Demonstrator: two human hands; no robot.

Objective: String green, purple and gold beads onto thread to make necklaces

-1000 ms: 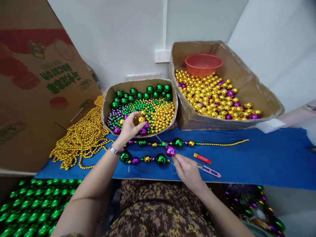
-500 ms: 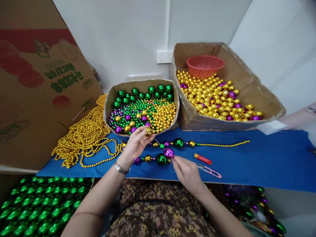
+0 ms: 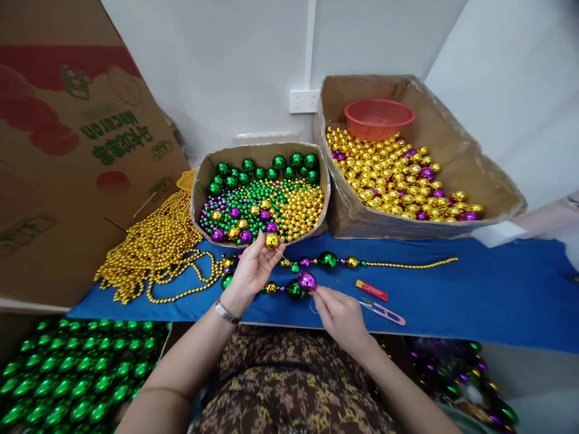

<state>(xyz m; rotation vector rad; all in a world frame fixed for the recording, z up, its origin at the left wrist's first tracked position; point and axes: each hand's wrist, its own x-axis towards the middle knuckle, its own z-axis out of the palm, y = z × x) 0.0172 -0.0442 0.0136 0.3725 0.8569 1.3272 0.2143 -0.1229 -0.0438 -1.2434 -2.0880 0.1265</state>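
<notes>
My left hand point(image 3: 253, 268) pinches a gold bead point(image 3: 272, 241) between thumb and fingers, just in front of the small box of mixed beads point(image 3: 260, 199). A thin needle runs from that bead down to a purple bead point(image 3: 307, 280). My right hand point(image 3: 338, 313) is closed on the thread or needle just below the purple bead. Under both hands a half-made string of green, gold and purple beads point(image 3: 289, 289) lies on the blue cloth point(image 3: 474, 289). A second beaded string point(image 3: 362, 263) stretches to the right behind it.
A large box of gold and purple beads point(image 3: 398, 181) holds a red bowl point(image 3: 379, 117) at the back right. Gold bead chains point(image 3: 154, 253) are heaped left. A red lighter point(image 3: 371, 290) and pink snips point(image 3: 384, 312) lie right of my hands. Green beads point(image 3: 67, 380) fill a bin below left.
My left hand has lifted a gold bead out of the small box and brought it down toward the needle tip. My right hand has stayed holding below the purple bead.
</notes>
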